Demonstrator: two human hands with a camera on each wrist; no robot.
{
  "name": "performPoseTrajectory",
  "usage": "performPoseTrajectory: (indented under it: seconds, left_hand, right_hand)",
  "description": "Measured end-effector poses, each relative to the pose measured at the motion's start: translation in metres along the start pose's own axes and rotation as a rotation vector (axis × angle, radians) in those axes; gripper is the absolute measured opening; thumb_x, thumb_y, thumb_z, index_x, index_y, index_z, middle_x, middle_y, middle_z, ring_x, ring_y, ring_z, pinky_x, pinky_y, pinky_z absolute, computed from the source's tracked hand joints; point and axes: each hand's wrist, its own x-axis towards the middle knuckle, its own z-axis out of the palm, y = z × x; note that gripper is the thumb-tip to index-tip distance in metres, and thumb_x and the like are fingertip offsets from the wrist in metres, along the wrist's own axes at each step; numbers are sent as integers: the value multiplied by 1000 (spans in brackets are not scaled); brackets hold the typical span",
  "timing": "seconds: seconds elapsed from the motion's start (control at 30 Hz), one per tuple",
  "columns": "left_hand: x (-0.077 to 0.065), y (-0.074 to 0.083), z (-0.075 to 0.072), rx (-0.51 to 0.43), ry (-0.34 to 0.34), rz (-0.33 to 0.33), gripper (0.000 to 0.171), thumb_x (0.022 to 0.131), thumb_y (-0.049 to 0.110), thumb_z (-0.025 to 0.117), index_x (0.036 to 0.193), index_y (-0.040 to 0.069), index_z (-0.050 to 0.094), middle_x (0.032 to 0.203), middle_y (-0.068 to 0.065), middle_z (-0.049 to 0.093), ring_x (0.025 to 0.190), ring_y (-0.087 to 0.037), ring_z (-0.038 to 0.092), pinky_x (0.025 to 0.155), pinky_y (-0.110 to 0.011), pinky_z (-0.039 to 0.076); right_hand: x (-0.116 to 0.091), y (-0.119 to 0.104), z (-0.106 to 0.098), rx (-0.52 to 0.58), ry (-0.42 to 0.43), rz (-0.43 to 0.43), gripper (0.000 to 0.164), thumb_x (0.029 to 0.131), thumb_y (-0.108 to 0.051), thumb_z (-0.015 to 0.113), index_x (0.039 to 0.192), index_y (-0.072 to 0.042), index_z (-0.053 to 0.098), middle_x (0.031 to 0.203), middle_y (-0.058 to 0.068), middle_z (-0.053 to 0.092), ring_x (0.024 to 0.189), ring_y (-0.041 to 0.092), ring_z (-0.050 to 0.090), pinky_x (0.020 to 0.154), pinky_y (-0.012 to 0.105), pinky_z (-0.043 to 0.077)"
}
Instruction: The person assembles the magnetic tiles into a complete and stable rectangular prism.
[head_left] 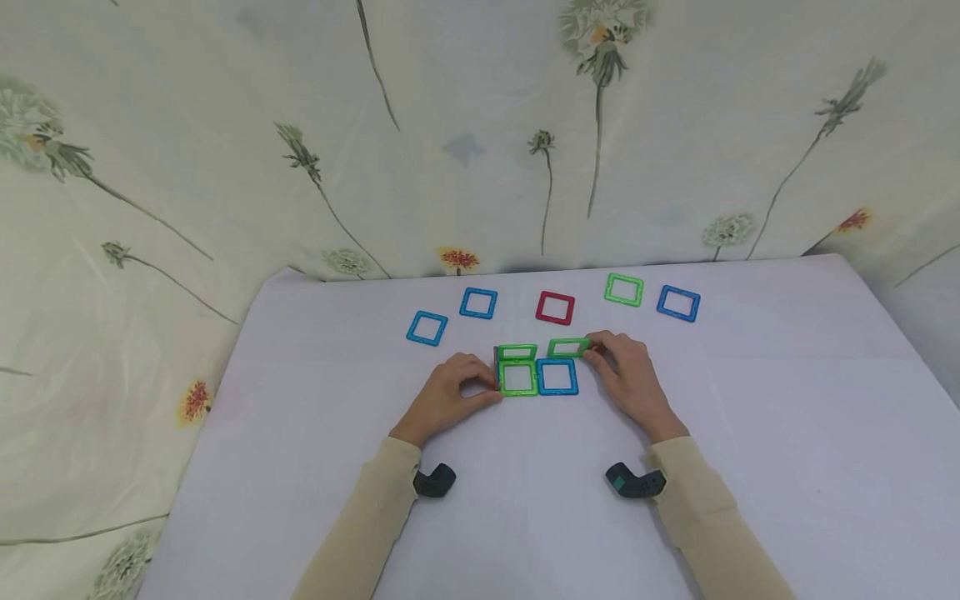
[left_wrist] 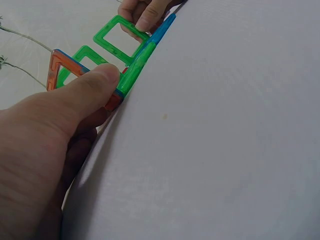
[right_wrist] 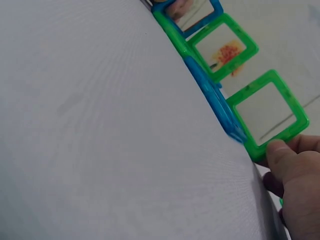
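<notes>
Green-and-blue plastic square-frame tile assembly (head_left: pixel 537 379) lies btwn L hand (head_left: pixel 447 396) and R hand (head_left: pixel 628 375), prob. so each reaches one end. L hand pinches upright red-and-blue plastic square frame (left_wrist: pixel 70 64) at assy's left edge, apparently steadying it. R hand pinches tilted green plastic square frame (right_wrist: pixel 296 107) by outer side, just behind flat blue plastic square frame (head_left: pixel 557 391), prob. leaving lower edge free; contact unconfirmed.

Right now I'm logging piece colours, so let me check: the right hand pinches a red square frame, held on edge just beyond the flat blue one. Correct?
The colour is wrong: the right hand pinches a green square frame, as the right wrist view shows. It is indeed held on edge just beyond the flat blue one.
</notes>
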Motion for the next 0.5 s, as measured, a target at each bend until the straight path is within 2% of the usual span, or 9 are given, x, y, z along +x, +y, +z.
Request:
performPoseTrajectory:
  seconds: [0.5]
  left_hand:
    - [-1, 2, -1, -20, -5, -13, 16, 80, 29, 75, 93, 25, 68, 97, 16, 63, 98, 2, 51, 91, -23, 47]
  right_hand:
    - [-1, -2, 3, -17, -29, 1, 21, 92, -18, 61, 113, -16, 60, 101, 5, 66, 97, 21, 52, 96, 49, 36]
